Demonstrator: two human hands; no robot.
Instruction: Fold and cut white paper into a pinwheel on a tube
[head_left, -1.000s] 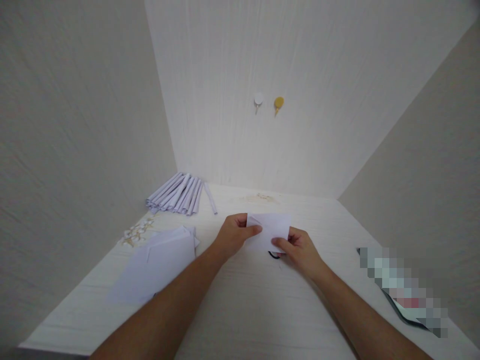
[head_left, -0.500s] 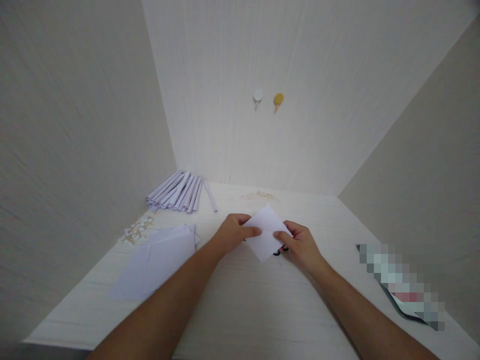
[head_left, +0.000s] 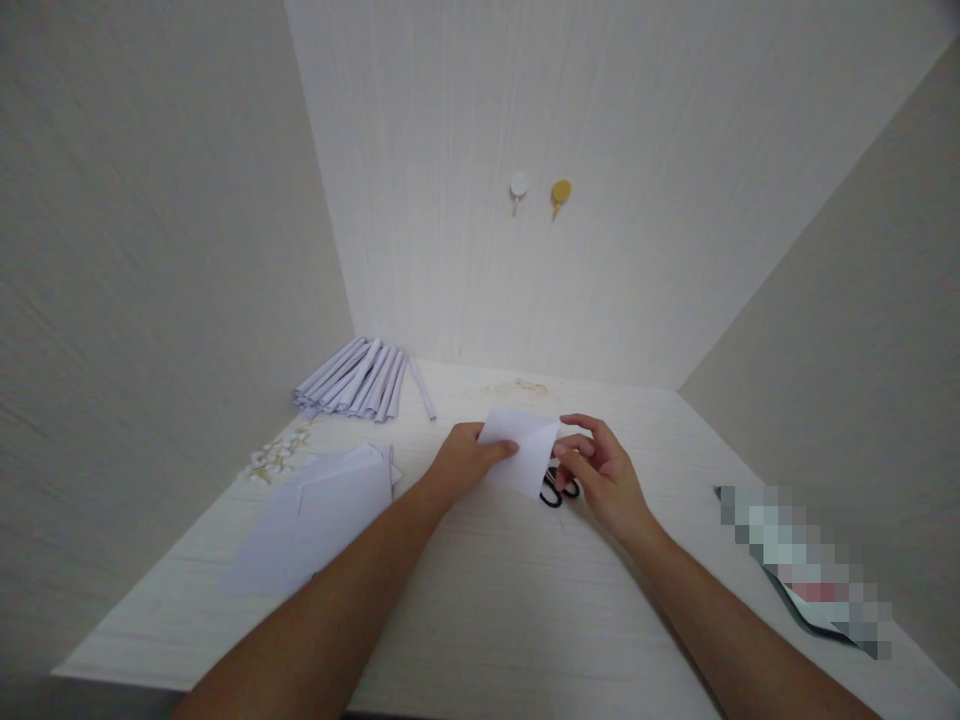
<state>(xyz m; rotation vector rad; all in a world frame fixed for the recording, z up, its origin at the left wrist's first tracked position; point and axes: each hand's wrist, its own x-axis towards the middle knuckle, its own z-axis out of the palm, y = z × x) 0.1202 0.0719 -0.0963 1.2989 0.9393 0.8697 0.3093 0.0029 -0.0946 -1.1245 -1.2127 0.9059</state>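
Observation:
A small white sheet of paper is held up above the tabletop, near the middle of the view. My left hand grips its left side, thumb on top and fingers hidden beneath. At the paper's right edge is my right hand, its fingers apart and curved; whether a fingertip still touches the edge is hard to tell. Black-handled scissors lie on the table below, their loops showing between the paper and my right hand while the paper hides the rest.
Many rolled paper tubes lie at the back left, with a single tube beside them. White sheets are stacked at the left. A blurred-out flat object lies at the right. Two hooks hang on the back wall.
The paper has turned from a diamond pose and shifted slightly left. My right hand has loosened from it, fingers opening at its edge. More of the scissors' handles now shows.

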